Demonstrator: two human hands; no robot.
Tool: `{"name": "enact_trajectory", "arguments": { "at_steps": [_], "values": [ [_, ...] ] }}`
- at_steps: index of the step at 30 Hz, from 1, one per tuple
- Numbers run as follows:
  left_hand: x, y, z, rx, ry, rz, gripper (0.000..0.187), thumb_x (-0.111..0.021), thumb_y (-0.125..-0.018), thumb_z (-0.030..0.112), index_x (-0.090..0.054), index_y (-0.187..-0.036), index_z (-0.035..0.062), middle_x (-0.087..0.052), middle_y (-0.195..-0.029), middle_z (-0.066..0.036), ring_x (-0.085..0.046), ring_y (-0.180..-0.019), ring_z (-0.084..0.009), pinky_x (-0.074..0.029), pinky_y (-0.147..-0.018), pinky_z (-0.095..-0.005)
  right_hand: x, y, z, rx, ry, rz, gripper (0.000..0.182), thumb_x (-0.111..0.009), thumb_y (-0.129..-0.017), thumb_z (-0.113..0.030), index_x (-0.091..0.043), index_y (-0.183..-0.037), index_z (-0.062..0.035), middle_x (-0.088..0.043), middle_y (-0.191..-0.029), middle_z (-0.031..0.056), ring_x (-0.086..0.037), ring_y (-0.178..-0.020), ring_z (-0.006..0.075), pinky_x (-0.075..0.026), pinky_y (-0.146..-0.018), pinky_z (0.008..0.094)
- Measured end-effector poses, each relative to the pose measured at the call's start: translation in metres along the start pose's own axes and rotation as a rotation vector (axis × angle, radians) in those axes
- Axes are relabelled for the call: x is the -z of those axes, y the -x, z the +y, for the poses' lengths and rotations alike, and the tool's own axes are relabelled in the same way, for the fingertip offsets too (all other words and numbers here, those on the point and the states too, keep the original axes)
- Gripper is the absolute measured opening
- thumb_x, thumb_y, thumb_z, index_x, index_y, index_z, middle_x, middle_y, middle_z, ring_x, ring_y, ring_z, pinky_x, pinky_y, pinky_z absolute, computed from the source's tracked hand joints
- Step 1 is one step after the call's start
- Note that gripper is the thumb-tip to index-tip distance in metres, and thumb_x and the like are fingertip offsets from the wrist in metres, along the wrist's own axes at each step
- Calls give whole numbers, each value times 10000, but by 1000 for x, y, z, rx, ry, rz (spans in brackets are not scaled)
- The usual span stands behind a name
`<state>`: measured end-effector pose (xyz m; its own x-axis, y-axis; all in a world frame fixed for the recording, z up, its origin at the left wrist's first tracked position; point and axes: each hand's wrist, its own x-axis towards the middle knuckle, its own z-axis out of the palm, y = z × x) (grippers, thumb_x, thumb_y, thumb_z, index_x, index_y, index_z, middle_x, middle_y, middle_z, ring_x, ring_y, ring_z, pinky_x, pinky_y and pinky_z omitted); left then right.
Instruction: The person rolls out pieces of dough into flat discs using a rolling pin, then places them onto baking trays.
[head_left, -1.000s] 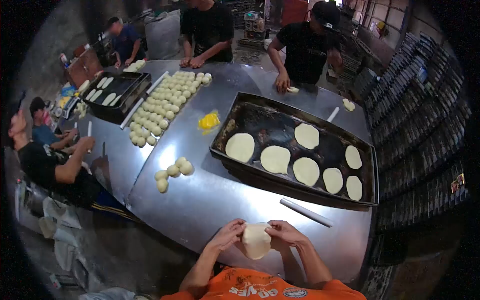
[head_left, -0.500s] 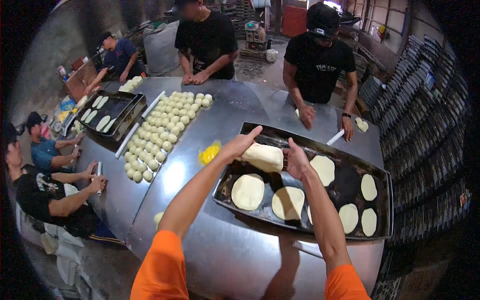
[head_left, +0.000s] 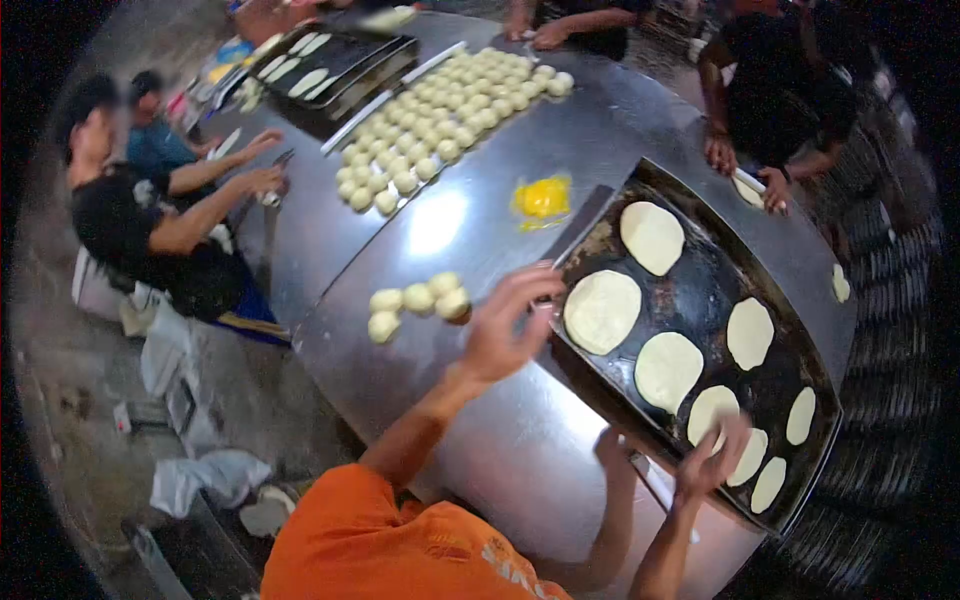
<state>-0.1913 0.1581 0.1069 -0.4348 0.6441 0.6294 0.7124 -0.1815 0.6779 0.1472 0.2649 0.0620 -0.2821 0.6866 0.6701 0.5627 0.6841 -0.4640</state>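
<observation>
My left hand (head_left: 512,318) is at the left corner of the black tray (head_left: 575,372), fingers apart and slightly blurred, with no dough in it. My right hand (head_left: 716,452) hovers at the tray's near edge, over a flat dough round (head_left: 712,412); motion smears its fingers. Several flat dough pieces lie in the tray, among them a large round (head_left: 602,312) near my left hand and another (head_left: 652,238) at the far end. To the left of my left hand, several dough balls (head_left: 418,297) sit on the metal table (head_left: 460,370).
Rows of dough balls (head_left: 440,115) and a second tray (head_left: 350,110) are at the back left. Yellow stuff (head_left: 544,200) lies beyond my left hand. People work around the table; one rolls dough with a rolling pin (head_left: 737,170). A white pin (head_left: 652,482) lies near my right hand.
The dough has left my hands, and a round now lies at the tray's far left. My hands have moved apart and nearer. The view has turned, showing dough balls beside my left arm.
</observation>
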Motion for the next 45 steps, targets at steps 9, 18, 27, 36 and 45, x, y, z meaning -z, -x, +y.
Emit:
{"name": "enact_trajectory", "arguments": {
  "at_steps": [9,18,27,36,45],
  "values": [
    [134,164,-168,1008,-1055,234,329,-670,-864,354,-666,-1007,58,-654,-1072,-182,-554,-1068,-401,-363,-1016,-519,94,176,49,-357,252,-396,409,-647,-900,-191,-581,-1263,-12,-560,-1226,195,-494,-1152,397,-400,-967,497],
    [39,208,3,1020,-62,66,317,-743,-827,280,-631,-981,26,-655,-949,-121,-601,-845,-226,-493,-736,-384,99,204,-8,-297,228,-355,327,-709,-859,-228,-660,-1143,-73,-585,-1100,142,-520,-1070,342,-383,-956,476],
    [-32,265,168,1065,1090,-455,439,-703,-924,247,-419,-1221,93,-613,-1022,-86,-610,-860,-136,-507,-698,-218,119,218,-13,-292,187,-319,317,-729,-838,-237,-679,-1113,-87,-582,-1077,131,-510,-1059,327,-374,-937,465],
    [-15,330,156,244,-406,-543,538,-640,-914,240,-481,-1365,-5,-513,-1337,-189,-455,-1137,-405,-399,-991,-480,107,203,-81,-141,137,-660,409,-637,-904,-288,-625,-1263,-93,-590,-1342,57,-428,-1276,362,-231,-1089,515],
    [-7,286,145,231,-460,-430,325,-570,-957,256,-675,-1187,51,-507,-1424,-134,-404,-1234,-386,-327,-1070,-513,119,201,-52,-61,184,-600,288,-557,-926,-273,-707,-1145,-162,-625,-1277,25,-478,-1197,369,-311,-1039,535]
  ]
}}
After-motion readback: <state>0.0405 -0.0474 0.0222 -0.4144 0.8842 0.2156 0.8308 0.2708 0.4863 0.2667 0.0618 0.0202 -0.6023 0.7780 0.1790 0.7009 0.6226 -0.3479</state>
